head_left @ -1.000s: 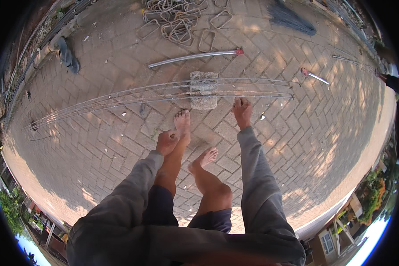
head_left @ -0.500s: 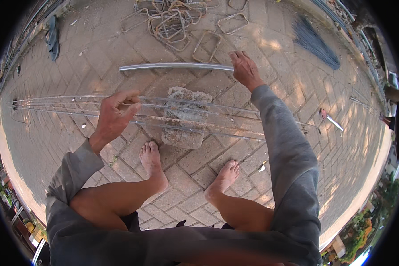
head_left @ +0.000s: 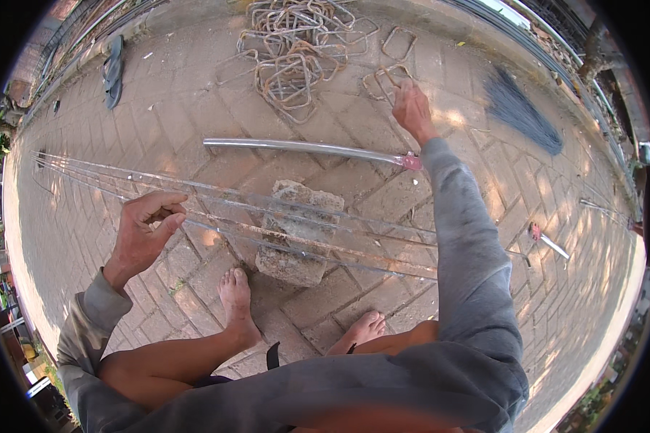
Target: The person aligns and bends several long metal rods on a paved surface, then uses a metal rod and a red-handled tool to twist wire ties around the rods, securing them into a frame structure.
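My right hand (head_left: 413,112) reaches far out, its fingers closed on a rusty rectangular rebar stirrup (head_left: 384,81). Loosely curled, my left hand (head_left: 143,229) hovers by the long steel rods (head_left: 227,189), thumb and fingertips apart, with nothing visible in it. The rods lie across a rough concrete block (head_left: 293,268) in front of my feet. Between the block and the stirrups rests a silver metal pipe (head_left: 296,146) with a red end piece. Beyond it is a tangled heap of rusty stirrups (head_left: 285,68).
A bundle of thin dark wire (head_left: 523,112) lies at the far right. Nearer on that side is a short silver bar with a red end (head_left: 552,245). A dark sandal (head_left: 113,72) sits at far left. Herringbone paving (head_left: 173,123) runs up to a kerb.
My right hand has left the pipe's right end, exposing its red piece, and gone farther out onto a stirrup. My left hand has drawn left and nearer. The whole view has shifted.
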A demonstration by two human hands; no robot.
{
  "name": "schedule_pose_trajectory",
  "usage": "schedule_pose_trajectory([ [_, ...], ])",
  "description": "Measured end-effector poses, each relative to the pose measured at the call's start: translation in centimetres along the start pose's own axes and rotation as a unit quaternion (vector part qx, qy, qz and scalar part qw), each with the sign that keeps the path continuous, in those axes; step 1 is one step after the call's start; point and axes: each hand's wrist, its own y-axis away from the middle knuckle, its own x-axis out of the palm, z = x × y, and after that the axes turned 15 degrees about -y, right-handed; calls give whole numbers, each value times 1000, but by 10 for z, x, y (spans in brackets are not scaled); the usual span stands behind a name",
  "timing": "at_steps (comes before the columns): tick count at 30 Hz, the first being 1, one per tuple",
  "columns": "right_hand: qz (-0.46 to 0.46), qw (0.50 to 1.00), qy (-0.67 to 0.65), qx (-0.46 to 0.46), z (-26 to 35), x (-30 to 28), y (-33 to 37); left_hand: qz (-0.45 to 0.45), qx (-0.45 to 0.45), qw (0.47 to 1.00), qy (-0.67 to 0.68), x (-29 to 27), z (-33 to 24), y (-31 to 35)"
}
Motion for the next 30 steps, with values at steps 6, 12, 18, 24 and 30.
schedule_pose_trajectory([
  [6,-77,983,-163,15,37,13,-52,6,-166,985,49,-5,28,33],
  [12,-1,996,-90,1,124,151,-56,-17,-121,992,42,1,9,34],
  [18,54,994,-63,67,111,160,-61,-40,-102,992,69,-3,3,50],
  [24,266,883,-373,99,100,30,-56,-60,-93,988,106,-12,8,44],
  [30,313,605,-712,168,136,-101,-39,-57,-5,992,113,-21,-26,0],
])
